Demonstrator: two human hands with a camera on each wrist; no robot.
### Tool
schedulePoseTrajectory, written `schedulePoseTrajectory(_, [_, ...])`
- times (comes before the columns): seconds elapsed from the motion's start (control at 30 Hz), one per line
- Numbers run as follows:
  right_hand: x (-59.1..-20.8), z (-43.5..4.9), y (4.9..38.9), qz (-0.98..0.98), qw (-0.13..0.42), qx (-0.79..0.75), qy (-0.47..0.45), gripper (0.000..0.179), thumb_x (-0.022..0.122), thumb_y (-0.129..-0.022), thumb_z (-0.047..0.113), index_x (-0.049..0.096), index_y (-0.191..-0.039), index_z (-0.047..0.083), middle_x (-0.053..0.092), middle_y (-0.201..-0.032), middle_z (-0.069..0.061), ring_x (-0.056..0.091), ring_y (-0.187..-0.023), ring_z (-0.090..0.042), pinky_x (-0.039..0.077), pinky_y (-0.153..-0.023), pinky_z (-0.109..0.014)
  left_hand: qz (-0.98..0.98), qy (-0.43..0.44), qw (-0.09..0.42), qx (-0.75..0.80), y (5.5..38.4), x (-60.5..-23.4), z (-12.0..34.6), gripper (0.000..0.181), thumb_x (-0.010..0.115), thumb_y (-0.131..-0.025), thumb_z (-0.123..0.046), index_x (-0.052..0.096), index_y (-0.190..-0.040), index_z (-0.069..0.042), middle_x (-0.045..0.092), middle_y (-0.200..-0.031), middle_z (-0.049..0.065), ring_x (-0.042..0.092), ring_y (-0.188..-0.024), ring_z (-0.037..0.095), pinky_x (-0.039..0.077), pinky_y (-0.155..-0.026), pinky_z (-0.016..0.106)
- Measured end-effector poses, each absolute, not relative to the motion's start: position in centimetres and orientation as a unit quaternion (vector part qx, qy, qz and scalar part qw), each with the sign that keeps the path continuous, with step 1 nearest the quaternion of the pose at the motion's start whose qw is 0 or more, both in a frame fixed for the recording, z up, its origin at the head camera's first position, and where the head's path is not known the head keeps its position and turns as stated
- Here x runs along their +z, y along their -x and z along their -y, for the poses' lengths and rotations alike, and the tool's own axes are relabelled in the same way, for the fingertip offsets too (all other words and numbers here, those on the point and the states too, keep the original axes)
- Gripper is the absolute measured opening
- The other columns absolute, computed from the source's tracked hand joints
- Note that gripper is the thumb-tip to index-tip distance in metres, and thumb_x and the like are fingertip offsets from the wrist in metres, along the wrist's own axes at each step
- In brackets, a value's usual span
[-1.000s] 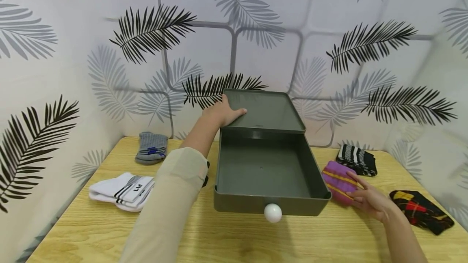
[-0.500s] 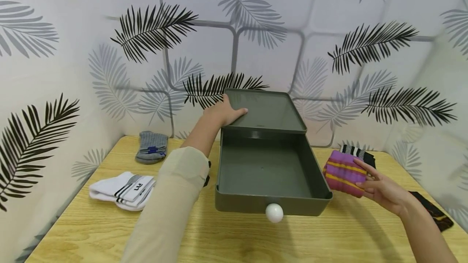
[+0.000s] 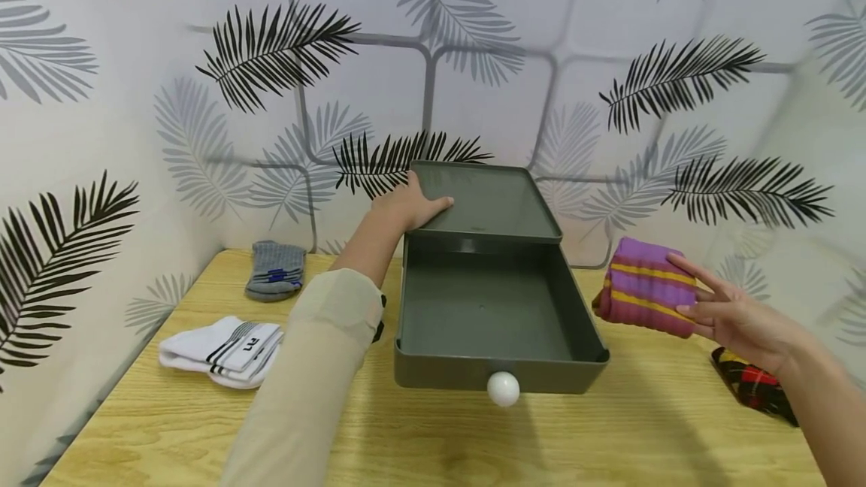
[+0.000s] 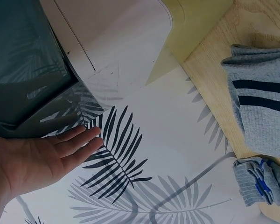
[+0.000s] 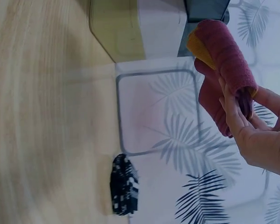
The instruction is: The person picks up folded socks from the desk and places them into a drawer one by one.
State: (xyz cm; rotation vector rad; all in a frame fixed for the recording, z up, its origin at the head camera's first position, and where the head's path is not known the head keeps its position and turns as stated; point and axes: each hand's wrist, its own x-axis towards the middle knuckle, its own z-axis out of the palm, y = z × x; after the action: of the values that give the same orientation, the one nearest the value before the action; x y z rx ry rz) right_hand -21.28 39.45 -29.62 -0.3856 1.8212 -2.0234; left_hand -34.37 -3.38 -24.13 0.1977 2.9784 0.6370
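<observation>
Between thumb and fingers, my right hand (image 3: 758,325) holds a folded purple sock (image 3: 646,288) with yellow stripes, raised off the table to the right of a pulled-out grey drawer (image 3: 497,307). From the right wrist view, the maroon side of the folded sock (image 5: 224,56) shows, fingers bent around its end. My left hand (image 3: 409,205) rests at the left edge of the drawer unit's grey top (image 3: 487,201), thumb on the top. In the left wrist view the left fingers (image 4: 77,144) lie nearly straight along the unit's side. A white knob (image 3: 504,389) sits on the drawer's front.
At left on the wooden table (image 3: 433,442) lie a folded grey sock (image 3: 274,270) and a white one with black stripes (image 3: 226,352). A plaid sock (image 3: 754,385) lies at right, partly behind the right arm. The right wrist view shows a black-and-white sock (image 5: 124,186).
My right hand has lifted the purple sock off the table, moving up and slightly right; it now covers the black-and-white sock in the head view. The left hand stays on the unit.
</observation>
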Motion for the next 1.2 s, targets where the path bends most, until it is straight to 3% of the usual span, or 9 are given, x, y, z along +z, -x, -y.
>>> schedulePoseTrajectory(0.17, [-27.6, -38.2, 20.8, -0.638, 0.190, -0.734, 0.132, 0.070, 0.033, -0.094, -0.011, 0.026, -0.144, 0.038, -0.029, -0.140, -0.014, 0.051, -0.107, -0.011, 0.046, -0.083, -0.026, -0.975, -0.064, 0.045, 0.209, 34.4, -24.1, 3.4, 0.090, 0.035, -0.089, -0.063, -0.005, -0.148, -0.007, 0.035, -0.142, 0.016, 0.034, -0.127, 0.032, 0.025, -0.101, 0.049])
schedulePoseTrajectory(0.3, [-25.9, -37.1, 20.5, -0.615, 0.208, -0.744, 0.157, 0.069, 0.029, -0.095, -0.012, 0.029, -0.144, 0.037, 0.006, -0.148, -0.010, 0.050, -0.109, -0.014, 0.046, -0.084, -0.028, -0.975, -0.063, 0.046, 0.209, 34.5, -24.0, 3.5, 0.090, 0.035, -0.089, -0.063, -0.005, -0.148, -0.007, 0.034, -0.142, 0.016, 0.032, -0.128, 0.032, 0.025, -0.102, 0.049])
schedulePoseTrajectory(0.4, [-24.8, -36.2, 20.3, -0.593, 0.227, -0.752, 0.177, 0.067, 0.027, -0.095, -0.011, 0.030, -0.144, 0.035, 0.037, -0.131, -0.002, 0.050, -0.111, -0.018, 0.044, -0.089, -0.031, -0.975, -0.063, 0.044, 0.209, 34.4, -23.9, 3.5, 0.090, 0.035, -0.090, -0.063, -0.004, -0.148, -0.007, 0.034, -0.142, 0.017, 0.032, -0.128, 0.032, 0.025, -0.102, 0.049])
schedulePoseTrajectory(0.63, [-22.7, -34.1, 20.0, -0.637, 0.201, -0.725, 0.170, 0.067, 0.032, -0.096, -0.007, 0.018, -0.147, 0.034, 0.028, -0.134, -0.005, 0.049, -0.110, -0.019, 0.044, -0.090, -0.032, -0.975, -0.065, 0.040, 0.209, 34.4, -23.9, 3.4, 0.089, 0.035, -0.090, -0.062, -0.003, -0.148, -0.007, 0.036, -0.140, 0.017, 0.036, -0.126, 0.033, 0.029, -0.099, 0.047])
schedulePoseTrajectory(0.8, [-21.6, -33.5, 19.9, -0.650, 0.185, -0.720, 0.157, 0.066, 0.035, -0.096, -0.006, 0.019, -0.147, 0.033, 0.028, -0.134, -0.005, 0.051, -0.109, -0.019, 0.044, -0.089, -0.031, -0.974, -0.066, 0.044, 0.211, 34.4, -24.1, 3.3, 0.089, 0.035, -0.090, -0.062, -0.004, -0.148, -0.007, 0.036, -0.141, 0.017, 0.037, -0.124, 0.033, 0.031, -0.098, 0.047])
schedulePoseTrajectory(0.93, [-20.7, -32.6, 19.7, -0.640, 0.196, -0.725, 0.160, 0.065, 0.034, -0.096, -0.006, 0.020, -0.147, 0.033, 0.027, -0.135, -0.007, 0.048, -0.111, -0.021, 0.045, -0.087, -0.031, -0.975, -0.066, 0.044, 0.208, 34.5, -24.1, 3.3, 0.090, 0.035, -0.089, -0.063, -0.005, -0.148, -0.007, 0.036, -0.140, 0.017, 0.038, -0.124, 0.033, 0.031, -0.098, 0.047])
schedulePoseTrajectory(1.07, [-20.3, -30.6, 19.3, -0.643, 0.215, -0.716, 0.166, 0.065, 0.035, -0.096, -0.005, 0.020, -0.147, 0.034, 0.015, -0.139, -0.010, 0.041, -0.112, -0.021, 0.046, -0.078, -0.025, -0.975, -0.064, 0.041, 0.207, 34.6, -24.2, 3.3, 0.090, 0.035, -0.089, -0.063, -0.004, -0.148, -0.007, 0.037, -0.140, 0.017, 0.037, -0.125, 0.033, 0.030, -0.099, 0.048])
schedulePoseTrajectory(1.2, [-20.5, -28.0, 18.9, -0.632, 0.240, -0.713, 0.185, 0.066, 0.036, -0.095, -0.006, 0.021, -0.147, 0.032, 0.011, -0.139, -0.013, 0.037, -0.116, -0.024, 0.045, -0.083, -0.028, -0.976, -0.062, 0.042, 0.206, 34.7, -24.3, 3.3, 0.090, 0.035, -0.089, -0.063, -0.004, -0.148, -0.007, 0.038, -0.139, 0.017, 0.037, -0.125, 0.033, 0.030, -0.098, 0.048])
